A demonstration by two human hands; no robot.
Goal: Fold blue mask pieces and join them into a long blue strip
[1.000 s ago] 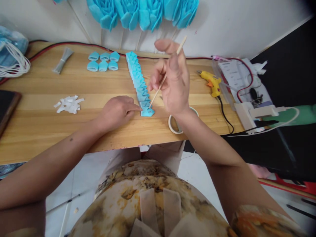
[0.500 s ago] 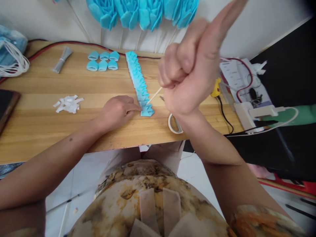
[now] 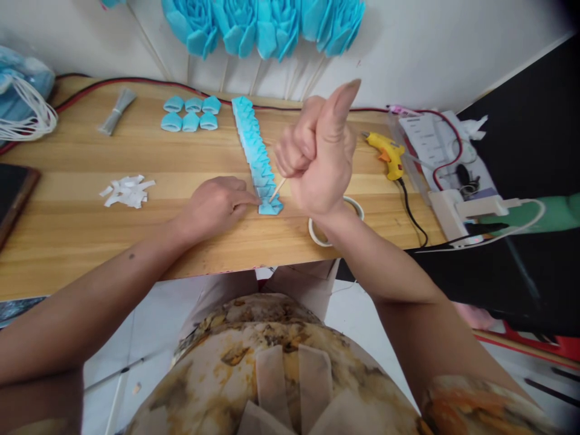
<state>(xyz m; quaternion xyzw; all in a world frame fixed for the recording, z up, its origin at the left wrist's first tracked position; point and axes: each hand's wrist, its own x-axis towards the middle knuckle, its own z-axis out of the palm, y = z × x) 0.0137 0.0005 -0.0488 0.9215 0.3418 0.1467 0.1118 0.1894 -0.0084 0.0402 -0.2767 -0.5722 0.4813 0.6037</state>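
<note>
A pleated strip of light blue folded material (image 3: 257,163) lies lengthwise on the wooden table. My left hand (image 3: 220,202) rests at its near end, the outstretched index finger pressing on the strip's left edge and the other fingers loosely bent. In a fist with the thumb up, my right hand (image 3: 319,154) grips a thin wooden stick (image 3: 278,189). The stick's lower tip points down onto the strip's near folds, close to the left fingertip. Most of the stick is hidden inside the fist.
White tape roll (image 3: 357,205) lies partly under my right wrist. A yellow glue gun (image 3: 385,151) and power strip (image 3: 469,205) are on the right. Small blue folded pieces (image 3: 190,122), white paper scraps (image 3: 127,192) and tied thin strips (image 3: 116,112) lie left. Blue flowers (image 3: 276,27) stand behind.
My right hand has come down and slightly left, lowering the stick's tip along the strip's near end. The glue gun and tape roll show more. My left hand stays in place.
</note>
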